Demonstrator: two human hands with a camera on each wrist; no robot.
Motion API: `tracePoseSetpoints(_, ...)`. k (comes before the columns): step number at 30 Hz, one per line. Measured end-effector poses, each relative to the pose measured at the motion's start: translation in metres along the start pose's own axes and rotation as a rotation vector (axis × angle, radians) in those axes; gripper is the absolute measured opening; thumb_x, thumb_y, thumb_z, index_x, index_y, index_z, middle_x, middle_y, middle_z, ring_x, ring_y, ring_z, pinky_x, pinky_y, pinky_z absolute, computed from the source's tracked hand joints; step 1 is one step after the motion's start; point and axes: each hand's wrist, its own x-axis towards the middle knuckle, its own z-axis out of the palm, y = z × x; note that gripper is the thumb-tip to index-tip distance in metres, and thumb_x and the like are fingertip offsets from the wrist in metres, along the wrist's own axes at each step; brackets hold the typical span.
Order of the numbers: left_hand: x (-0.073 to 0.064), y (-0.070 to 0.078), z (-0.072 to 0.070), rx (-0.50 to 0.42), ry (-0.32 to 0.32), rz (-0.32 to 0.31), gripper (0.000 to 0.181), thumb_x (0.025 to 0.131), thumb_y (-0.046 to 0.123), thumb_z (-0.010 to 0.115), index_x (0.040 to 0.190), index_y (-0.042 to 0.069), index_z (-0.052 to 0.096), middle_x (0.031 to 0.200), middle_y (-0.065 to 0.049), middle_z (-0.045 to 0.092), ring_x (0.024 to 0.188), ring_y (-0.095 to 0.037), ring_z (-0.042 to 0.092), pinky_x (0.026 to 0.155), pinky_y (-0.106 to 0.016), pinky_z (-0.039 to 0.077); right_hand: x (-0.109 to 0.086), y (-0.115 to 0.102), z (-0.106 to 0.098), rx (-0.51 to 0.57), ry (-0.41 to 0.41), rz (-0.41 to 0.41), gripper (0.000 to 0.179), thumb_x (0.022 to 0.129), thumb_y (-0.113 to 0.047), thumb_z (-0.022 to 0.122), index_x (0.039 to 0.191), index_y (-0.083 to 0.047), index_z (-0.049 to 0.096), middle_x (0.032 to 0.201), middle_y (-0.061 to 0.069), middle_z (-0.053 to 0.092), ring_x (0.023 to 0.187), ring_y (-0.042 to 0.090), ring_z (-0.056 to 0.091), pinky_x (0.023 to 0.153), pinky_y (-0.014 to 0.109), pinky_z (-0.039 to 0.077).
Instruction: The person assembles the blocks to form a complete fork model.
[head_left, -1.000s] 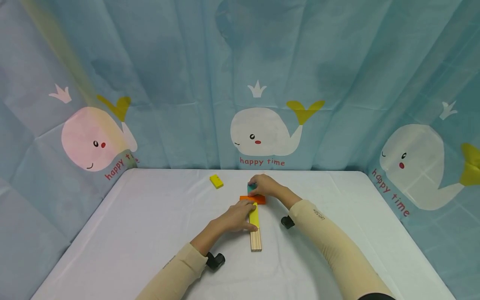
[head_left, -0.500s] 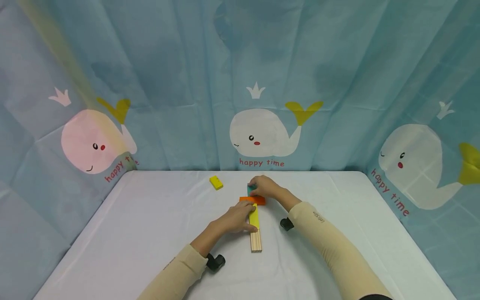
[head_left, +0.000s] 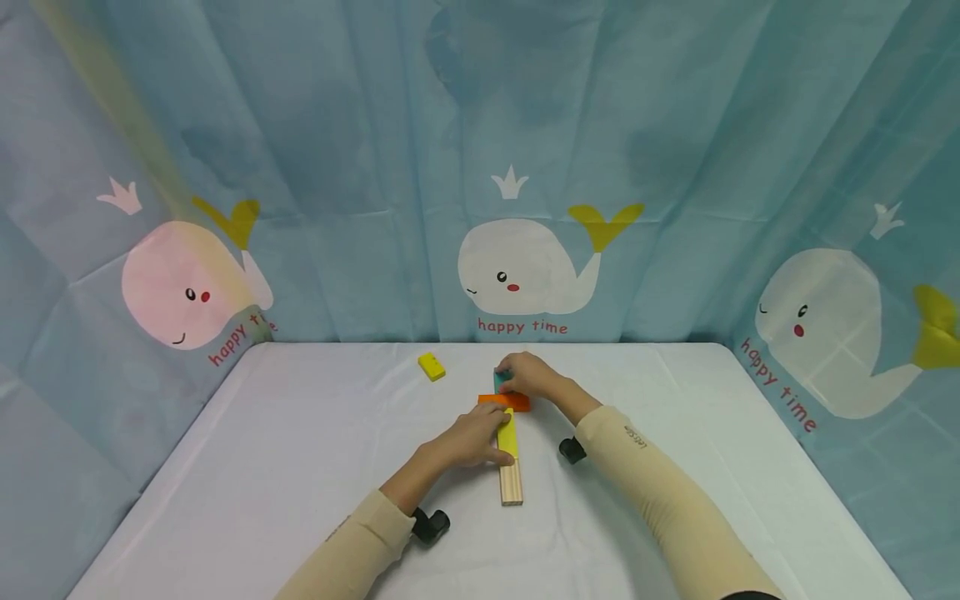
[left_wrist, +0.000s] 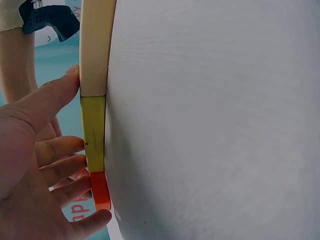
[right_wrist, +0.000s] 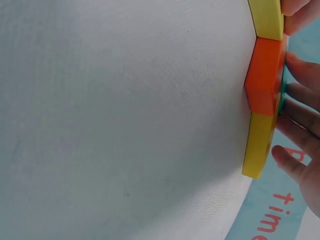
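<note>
Blocks lie in a row on the white table: a bare wooden block (head_left: 512,487) nearest, a yellow block (head_left: 508,442) behind it, then an orange block (head_left: 517,403) crosswise, and a teal block (head_left: 500,380) beyond. My left hand (head_left: 471,435) touches the row from the left, fingers spread along the yellow and orange blocks and thumb by the wooden one. My right hand (head_left: 531,375) rests over the teal block and covers most of it. In the right wrist view, its fingers (right_wrist: 307,115) reach the far blocks, where another yellow piece (right_wrist: 258,142) adjoins the orange block.
A second yellow block (head_left: 431,367) lies apart near the table's back edge, left of the row. A blue curtain (head_left: 360,275) printed with whales hangs behind and along both sides of the white tabletop (head_left: 300,467). Black wrist cameras (head_left: 431,526) sit below the sleeves.
</note>
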Motion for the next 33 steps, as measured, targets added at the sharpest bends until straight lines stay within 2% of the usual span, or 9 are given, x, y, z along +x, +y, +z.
tracePoseSetpoints(7,0.0002,-0.0002,0.0009,0.002,-0.007,-0.006,0.074,0.081,0.047,0.075,0.141,0.01,0.051,0.15,-0.007,0.045,0.14,-0.025,0.038,0.114,-0.047,0.036,0.0,-0.0003,0.0,0.003,-0.003,0.0,0.038,0.088,-0.023,0.072,0.123,-0.008,0.068,0.13,0.009,0.064,0.119,0.025,0.057,0.109,0.043,0.044)
tracePoseSetpoints(15,-0.0005,0.0001,0.0002,-0.002,-0.004,0.002,0.073,0.082,0.046,0.075,0.139,0.008,0.051,0.15,-0.009,0.044,0.141,-0.026,0.037,0.114,-0.049,0.036,0.0015,0.0014,0.0018,-0.044,-0.004,-0.016,0.038,0.089,-0.026,0.071,0.123,-0.009,0.068,0.132,0.008,0.063,0.123,0.025,0.057,0.109,0.042,0.044)
tracePoseSetpoints(24,0.0,0.0012,-0.002,-0.009,-0.007,-0.01,0.074,0.082,0.046,0.076,0.14,0.008,0.05,0.152,-0.008,0.041,0.142,-0.025,0.035,0.114,-0.05,0.036,0.0019,0.0012,0.0005,-0.027,-0.008,-0.014,0.039,0.089,-0.025,0.071,0.125,-0.009,0.067,0.133,0.009,0.062,0.125,0.026,0.055,0.11,0.043,0.043)
tracePoseSetpoints(33,0.0002,0.0009,-0.001,0.0,-0.008,-0.007,0.074,0.081,0.047,0.076,0.14,0.009,0.051,0.152,-0.007,0.042,0.141,-0.024,0.036,0.113,-0.05,0.036,0.0003,0.0031,0.002,-0.066,0.008,-0.053,0.04,0.089,-0.026,0.071,0.124,-0.008,0.067,0.132,0.011,0.06,0.121,0.027,0.056,0.108,0.042,0.045)
